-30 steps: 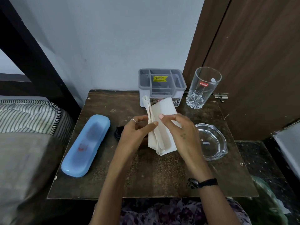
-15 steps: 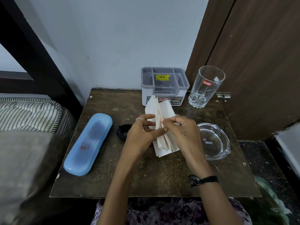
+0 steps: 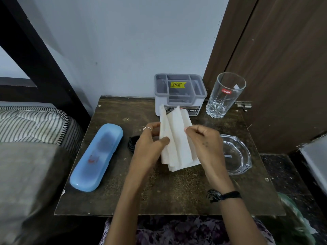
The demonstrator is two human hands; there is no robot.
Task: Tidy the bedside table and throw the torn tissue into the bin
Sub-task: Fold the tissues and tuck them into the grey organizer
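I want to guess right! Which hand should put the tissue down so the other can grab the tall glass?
Probably the left hand keeps the tissue; the right hand is nearer the glass, at the table's right back corner.

We see a white tissue over a dark brown, speckled table. The long case is pale blue with a red mark. The organiser is grey above, white below, with a yellow price sticker. The clear glass bears a red label. The mattress is striped black and white; the wall is pale blue-grey.
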